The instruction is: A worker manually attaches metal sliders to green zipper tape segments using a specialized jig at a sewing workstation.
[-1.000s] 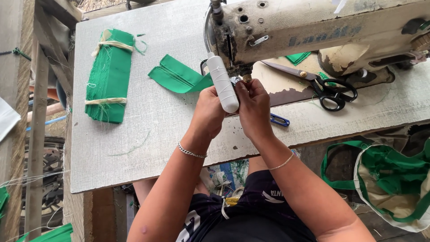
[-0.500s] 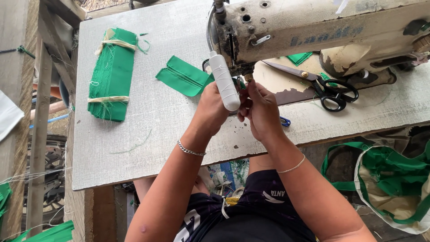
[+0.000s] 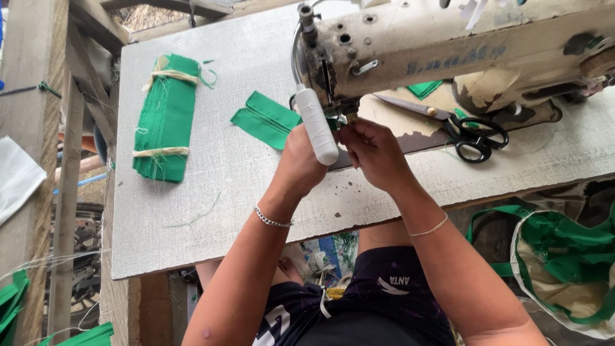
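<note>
Presently both hands are working at the needle area of the sewing machine (image 3: 461, 51) on the counter (image 3: 211, 192). Left hand (image 3: 301, 160) is lying against a white tube lamp (image 3: 317, 125), its fingers curled; whether they are gripping anything cannot be told. Right hand (image 3: 375, 150) is holding its fingers pressed together just under the needle, pinching something too small to identify. Green strips (image 3: 266, 120) are lying just left of the hands, scissors (image 3: 471, 131) to the right, a tied green bundle (image 3: 166, 118) well apart.

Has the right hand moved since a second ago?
Yes. The right hand has slid away from the left hand, toward the scissors, staying under the sewing machine head.
</note>
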